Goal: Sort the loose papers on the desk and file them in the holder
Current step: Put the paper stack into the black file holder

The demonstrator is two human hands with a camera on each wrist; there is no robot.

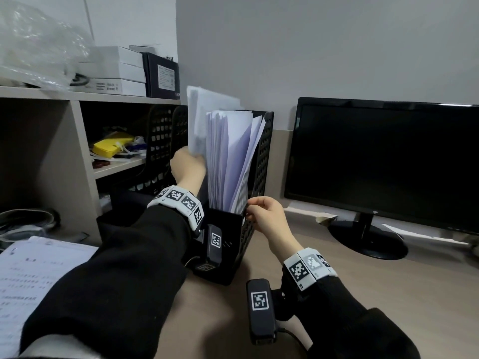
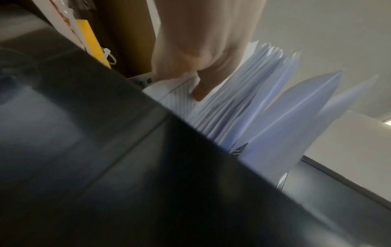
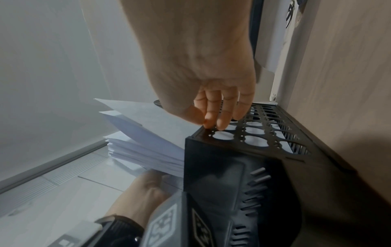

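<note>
Both arms wear loose black long sleeves, the left sleeve [image 1: 111, 275] and the right sleeve [image 1: 360, 330], ending short of the bare hands. Each wrist carries a pale grey band of square segments printed with black-and-white coded markers: the left band [image 1: 181, 203] and the right band [image 1: 308, 268]. Under each band hangs a black boxy camera unit with its own white coded marker, the left unit [image 1: 214, 242] and the right unit [image 1: 260, 309]; a thin black cable trails from the right unit.
</note>
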